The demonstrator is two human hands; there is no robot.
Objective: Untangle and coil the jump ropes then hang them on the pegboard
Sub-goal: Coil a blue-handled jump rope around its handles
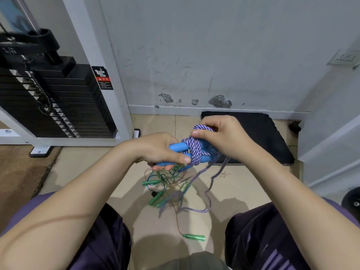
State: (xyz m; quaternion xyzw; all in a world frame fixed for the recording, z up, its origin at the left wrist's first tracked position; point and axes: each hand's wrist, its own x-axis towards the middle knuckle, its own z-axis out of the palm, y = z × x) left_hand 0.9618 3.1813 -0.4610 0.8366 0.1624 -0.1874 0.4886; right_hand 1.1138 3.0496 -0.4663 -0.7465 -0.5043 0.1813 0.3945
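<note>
My left hand (158,151) grips two blue handles (178,148) of a purple-and-white braided jump rope (193,151), which is wound around them. My right hand (220,135) pinches a loop of that rope just above the handles. The rope's loose length trails down to the floor (208,191). Below my hands a tangle of thin ropes with green handles (165,184) lies on the tiles. One green handle (193,237) lies apart, nearer to me. The pegboard is not in view.
A weight-stack machine (54,102) with a white frame stands at the left. A black mat (253,133) lies against the scuffed wall ahead. A white frame rises at the right. My knees flank the tangle.
</note>
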